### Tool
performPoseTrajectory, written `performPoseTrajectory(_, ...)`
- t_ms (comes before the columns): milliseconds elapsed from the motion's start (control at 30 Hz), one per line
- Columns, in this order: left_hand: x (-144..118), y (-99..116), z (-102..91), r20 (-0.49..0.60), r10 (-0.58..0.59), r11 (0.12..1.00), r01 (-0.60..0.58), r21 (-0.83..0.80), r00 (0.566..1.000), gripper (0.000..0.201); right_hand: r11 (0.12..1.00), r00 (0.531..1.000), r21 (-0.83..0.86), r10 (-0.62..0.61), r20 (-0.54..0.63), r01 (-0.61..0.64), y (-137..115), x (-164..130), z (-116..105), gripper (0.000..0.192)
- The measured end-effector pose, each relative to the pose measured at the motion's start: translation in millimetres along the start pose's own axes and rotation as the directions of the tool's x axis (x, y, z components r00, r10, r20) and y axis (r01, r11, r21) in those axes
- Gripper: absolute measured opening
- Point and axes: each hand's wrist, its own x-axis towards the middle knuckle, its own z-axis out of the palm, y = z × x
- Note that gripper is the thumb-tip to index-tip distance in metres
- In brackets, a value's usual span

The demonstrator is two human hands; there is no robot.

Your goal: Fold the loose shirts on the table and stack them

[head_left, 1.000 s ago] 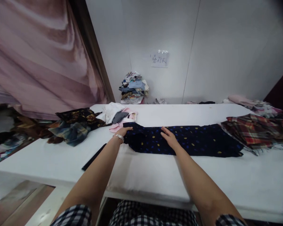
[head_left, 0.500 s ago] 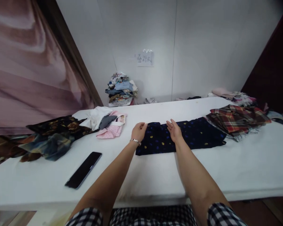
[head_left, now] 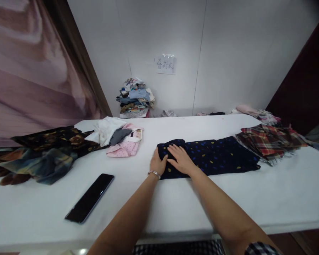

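Note:
A long strip of dark navy cloth (head_left: pixel 215 156) with blue and yellow spots lies folded on the white table, its left end doubled into a thicker layer. My left hand (head_left: pixel 158 163), with a bracelet at its wrist, rests against the left edge of the cloth. Its thumb stands apart from the fingers, which run along that edge and are partly hidden. Flat on top of the left end lies my right hand (head_left: pixel 182 159), fingers stretched and thumb spread toward my left thumb. What kind of garment the cloth is I cannot tell.
On the white table (head_left: pixel 175 209) a black phone (head_left: pixel 90 198) lies front left. Behind it are dark floral cloth (head_left: pixel 69 138) and white and pink garments (head_left: pixel 124 148). Plaid fabric (head_left: pixel 271 141) touches the navy cloth's right end. A clothes stack (head_left: pixel 136 99) stands by the wall.
My right hand has moved left and down onto the cloth's left end. My left hand has turned from a pinch at the far corner to lying along the left edge. The view has shifted slightly.

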Motion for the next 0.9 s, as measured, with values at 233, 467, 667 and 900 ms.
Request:
performPoseTrajectory(233,-3,2,0.0,0.046,0.000,0.999,0.002,-0.040,0.999,0.062,0.821,0.851,-0.230,0.519,-0.078,-0.522,38,-2,1,0.052)
performPoseTrajectory(467,-1,10,5.4,0.018,-0.235,0.846,0.214,-0.488,0.972,0.063,0.968,0.969,-0.034,0.248,0.008,-0.247,12,67,-15,0.038)
performPoseTrajectory(667,0,8,6.3,0.143,-0.392,0.636,0.381,-0.671,0.909,0.072,0.960,0.897,-0.172,0.270,0.349,-0.222,-4,128,-1,0.031)
performPoseTrajectory(900,1,5,5.2,0.262,-0.373,0.597,0.446,-0.667,0.890,0.081,0.945,0.911,-0.176,0.315,0.266,-0.276,9,146,15,0.019)
